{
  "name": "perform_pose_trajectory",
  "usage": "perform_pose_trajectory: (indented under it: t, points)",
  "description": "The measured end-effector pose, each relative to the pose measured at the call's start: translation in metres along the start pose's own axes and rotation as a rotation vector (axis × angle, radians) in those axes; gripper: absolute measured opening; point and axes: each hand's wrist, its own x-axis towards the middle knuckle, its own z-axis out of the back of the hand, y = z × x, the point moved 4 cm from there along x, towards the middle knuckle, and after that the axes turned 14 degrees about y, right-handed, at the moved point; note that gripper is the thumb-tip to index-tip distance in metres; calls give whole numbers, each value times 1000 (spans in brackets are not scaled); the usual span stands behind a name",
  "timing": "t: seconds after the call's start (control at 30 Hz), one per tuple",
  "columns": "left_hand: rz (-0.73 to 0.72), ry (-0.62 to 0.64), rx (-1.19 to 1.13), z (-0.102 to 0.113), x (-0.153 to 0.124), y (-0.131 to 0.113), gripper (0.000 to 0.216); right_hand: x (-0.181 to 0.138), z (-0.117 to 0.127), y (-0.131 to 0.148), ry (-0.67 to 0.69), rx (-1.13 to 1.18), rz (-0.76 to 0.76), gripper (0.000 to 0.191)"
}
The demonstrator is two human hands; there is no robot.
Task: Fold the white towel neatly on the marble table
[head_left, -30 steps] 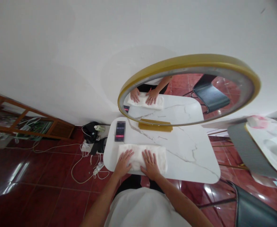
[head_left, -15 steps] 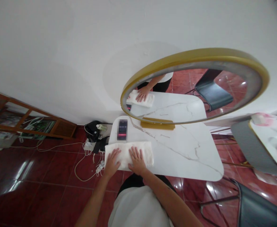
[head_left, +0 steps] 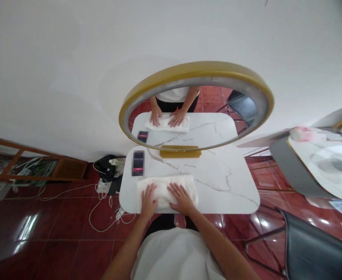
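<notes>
A folded white towel [head_left: 162, 186] lies flat near the front edge of the white marbled table [head_left: 226, 186]. My left hand [head_left: 149, 200] rests on its left part, fingers spread. On the right part lies my right hand [head_left: 182, 197], palm down with the fingers apart. Neither hand grips the cloth. Beyond the towel, toward the left back corner, a phone [head_left: 138, 163] with a blurred screen lies on the tabletop. The round mirror reflects both hands on the towel.
A gold-framed mirror [head_left: 197, 70] stands on a gold base [head_left: 180, 151] at the table's back. Cables and a power strip [head_left: 120, 214] lie on the red floor at left. A black chair [head_left: 313, 241] is at right, near a second table [head_left: 334, 163].
The towel has shifted to the right along the table under both hands, farther from the left edge. The camera view has turned, so the mirror now shows both hands.
</notes>
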Motion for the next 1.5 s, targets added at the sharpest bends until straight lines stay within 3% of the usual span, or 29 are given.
perform_pose_trajectory:
  t: [0.43,0.63,0.8,1.03,1.17,1.27,1.4,1.5]
  points:
    - [-469,571,-51,-63,43,-169,89,-157,13,-147,-102,-64,-205,70]
    - [-600,713,-74,-85,57,-227,92,-210,11,-198,-89,-64,-263,68]
    - [-592,690,-68,-101,64,-255,91,-222,17,-226,-96,-57,-288,68]
    - [-542,613,-82,-101,88,-269,86,-196,43,-254,-126,-59,-282,70]
    - [-501,545,-67,-85,117,-284,79,-174,62,-274,-169,-56,-306,69]
    - [-475,409,-102,-56,137,-310,56,-155,78,-290,-194,-65,-349,69]
    - [-565,246,-331,18,127,-375,30,-130,95,-312,-223,-80,-426,67]
    - [-707,234,-494,84,81,-423,29,-114,103,-323,-245,-88,-472,66]
